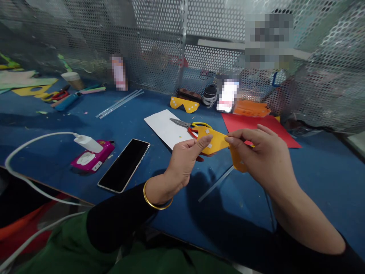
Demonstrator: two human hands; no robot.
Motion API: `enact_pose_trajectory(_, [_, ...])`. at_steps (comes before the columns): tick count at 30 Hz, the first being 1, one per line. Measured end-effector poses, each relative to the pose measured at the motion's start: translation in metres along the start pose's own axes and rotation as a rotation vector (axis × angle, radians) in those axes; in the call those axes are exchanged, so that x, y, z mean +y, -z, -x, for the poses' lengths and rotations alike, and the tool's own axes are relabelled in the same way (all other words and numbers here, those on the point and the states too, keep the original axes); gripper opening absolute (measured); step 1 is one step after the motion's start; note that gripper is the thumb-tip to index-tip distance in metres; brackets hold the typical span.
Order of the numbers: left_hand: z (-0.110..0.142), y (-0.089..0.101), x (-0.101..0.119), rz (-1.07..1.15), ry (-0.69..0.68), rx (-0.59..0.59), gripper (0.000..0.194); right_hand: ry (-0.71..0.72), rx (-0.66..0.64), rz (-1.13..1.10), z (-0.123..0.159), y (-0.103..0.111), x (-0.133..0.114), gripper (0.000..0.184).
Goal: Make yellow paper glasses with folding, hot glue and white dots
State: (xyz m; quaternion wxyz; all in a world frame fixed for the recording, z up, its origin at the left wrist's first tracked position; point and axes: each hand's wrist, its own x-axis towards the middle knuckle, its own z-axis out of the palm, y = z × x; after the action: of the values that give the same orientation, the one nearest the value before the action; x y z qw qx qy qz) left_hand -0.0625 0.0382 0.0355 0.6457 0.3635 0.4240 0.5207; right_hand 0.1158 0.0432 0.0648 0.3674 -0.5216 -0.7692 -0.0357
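Observation:
Between my hands is a yellow paper cutout (216, 141) with small white squares on its face. My left hand (182, 158) grips its left part, thumb on top. At its narrow middle, my right hand (261, 152) pinches the paper with thumb and forefinger, hiding much of the right part. Just behind it lie open scissors (182, 122) with red and yellow handles, partly over a white sheet (161, 123). A clear glue stick (216, 184) rests on the table below. A similar yellow cutout with white dots (184, 104) stands farther back.
A black phone (124, 165) and a magenta power adapter (92, 156) with a white charger are at left. Red paper (253, 127) lies back right beside a lit phone (227, 95). More clear sticks (119, 103) lie back left. A perforated metal screen (159, 42) borders the blue table.

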Motion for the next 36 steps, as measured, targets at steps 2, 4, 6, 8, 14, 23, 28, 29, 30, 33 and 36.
enact_pose_trajectory(2, [0.0,-0.001,0.0,0.001,0.001,0.01,0.03,0.002,-0.002,0.001,0.0,0.0,-0.001,0.019])
enact_pose_trajectory(4, [0.0,-0.001,-0.001,-0.006,-0.001,0.027,0.026,0.008,-0.008,-0.001,0.001,-0.001,-0.001,0.018])
enact_pose_trajectory(6, [-0.001,-0.002,-0.001,-0.009,-0.004,0.035,0.023,0.01,-0.012,-0.002,0.001,-0.001,-0.001,0.017])
enact_pose_trajectory(8, [-0.001,-0.002,-0.001,-0.007,0.002,0.022,0.024,0.01,-0.009,-0.001,0.0,-0.001,0.0,0.016])
enact_pose_trajectory(14, [0.0,-0.002,0.001,0.032,0.011,0.018,0.032,0.018,-0.014,-0.018,-0.001,0.002,-0.002,0.018])
enact_pose_trajectory(23, [-0.002,0.001,-0.001,0.034,0.012,-0.002,0.047,-0.043,-0.053,-0.096,-0.003,0.006,-0.006,0.019])
enact_pose_trajectory(28, [-0.005,0.005,0.001,0.032,0.019,0.008,0.05,-0.11,-0.153,-0.183,-0.004,0.011,-0.007,0.02])
enact_pose_trajectory(29, [-0.006,0.005,0.002,0.043,0.029,0.002,0.048,-0.106,-0.161,-0.189,-0.004,0.01,-0.007,0.02])
enact_pose_trajectory(30, [-0.007,0.005,0.002,0.06,0.04,-0.003,0.046,-0.101,-0.163,-0.188,-0.003,0.01,-0.007,0.021])
enact_pose_trajectory(33, [-0.008,0.003,0.003,0.123,0.064,0.011,0.04,-0.085,-0.169,-0.172,-0.002,0.008,-0.006,0.021])
enact_pose_trajectory(36, [-0.007,0.002,0.004,0.182,0.068,-0.007,0.038,-0.09,-0.17,-0.178,-0.002,0.007,-0.005,0.018])
